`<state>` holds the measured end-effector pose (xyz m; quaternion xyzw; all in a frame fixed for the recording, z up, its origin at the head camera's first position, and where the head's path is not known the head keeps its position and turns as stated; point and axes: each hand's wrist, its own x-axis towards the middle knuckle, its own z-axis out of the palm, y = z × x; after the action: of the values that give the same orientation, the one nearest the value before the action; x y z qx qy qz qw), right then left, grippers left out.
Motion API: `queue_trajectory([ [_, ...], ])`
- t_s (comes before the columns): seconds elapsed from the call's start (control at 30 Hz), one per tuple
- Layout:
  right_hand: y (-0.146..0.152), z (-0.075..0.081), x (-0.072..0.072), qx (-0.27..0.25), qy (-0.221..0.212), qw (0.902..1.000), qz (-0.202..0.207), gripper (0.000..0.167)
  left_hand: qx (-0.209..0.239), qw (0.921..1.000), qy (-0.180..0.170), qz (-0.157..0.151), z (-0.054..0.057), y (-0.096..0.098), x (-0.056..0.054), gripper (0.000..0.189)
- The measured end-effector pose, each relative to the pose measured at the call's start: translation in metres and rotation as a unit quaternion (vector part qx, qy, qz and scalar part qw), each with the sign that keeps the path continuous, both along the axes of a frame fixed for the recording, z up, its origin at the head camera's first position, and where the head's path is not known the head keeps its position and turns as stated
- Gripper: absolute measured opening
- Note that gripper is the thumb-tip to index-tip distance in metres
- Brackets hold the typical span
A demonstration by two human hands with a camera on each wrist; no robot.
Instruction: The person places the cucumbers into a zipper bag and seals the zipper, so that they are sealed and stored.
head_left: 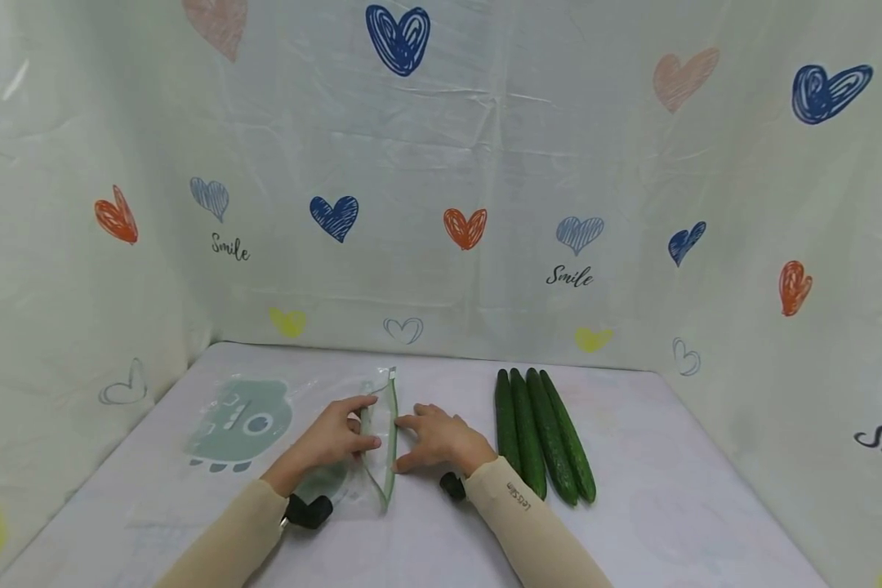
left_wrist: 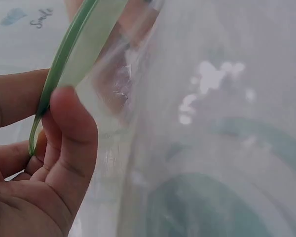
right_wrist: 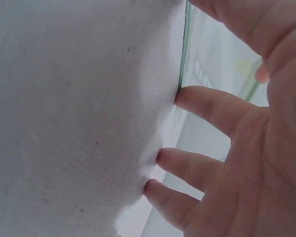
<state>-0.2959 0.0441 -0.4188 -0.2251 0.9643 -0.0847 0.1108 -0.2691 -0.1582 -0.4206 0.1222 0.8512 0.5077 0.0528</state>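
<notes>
A clear zip bag (head_left: 310, 392) with a pale green cartoon print lies flat on the table, its mouth with the green zip strip (head_left: 393, 482) facing right. My left hand (head_left: 331, 437) is at that mouth; in the left wrist view its thumb and fingers pinch a green edge (left_wrist: 69, 47) of the bag, which stands raised. My right hand (head_left: 444, 441) is just right of the strip with its fingers spread. In the right wrist view, fingertips (right_wrist: 183, 95) rest on the table right at the strip's lower edge.
Several long green cucumbers (head_left: 551, 441) lie side by side to the right of my right hand. The white-covered table (head_left: 669, 490) ends at a hanging curtain (head_left: 441, 278) printed with hearts. Black wrist devices (head_left: 309, 512) sit under both wrists.
</notes>
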Motion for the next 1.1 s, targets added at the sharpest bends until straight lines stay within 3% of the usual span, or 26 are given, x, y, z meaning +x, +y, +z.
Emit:
queue_trajectory([
  [0.17, 0.000, 0.000, -0.001, 0.006, 0.001, 1.0000, 0.003, 0.073, 0.095, 0.9953, -0.004, -0.021, 0.007, -0.012, 0.002, 0.071],
  [0.27, 0.000, 0.000, -0.001, 0.006, -0.001, 1.0000, 0.005, 0.072, 0.118, 0.9926, 0.000, -0.030, 0.013, -0.016, 0.006, 0.071],
  [0.43, 0.000, 0.000, 0.000, 0.004, -0.001, 1.0000, 0.002, 0.072, 0.116, 0.9921, -0.004, -0.048, 0.016, -0.016, 0.009, 0.074],
  [0.77, 0.006, -0.001, 0.003, -0.004, -0.006, 1.0000, 0.001, 0.072, 0.112, 0.9924, -0.012, -0.048, 0.006, -0.010, 0.008, 0.075],
  [1.1, 0.012, 0.003, 0.007, -0.018, -0.009, 0.9996, 0.022, 0.076, 0.113, 0.9932, -0.024, -0.016, 0.003, -0.007, 0.009, 0.074],
])
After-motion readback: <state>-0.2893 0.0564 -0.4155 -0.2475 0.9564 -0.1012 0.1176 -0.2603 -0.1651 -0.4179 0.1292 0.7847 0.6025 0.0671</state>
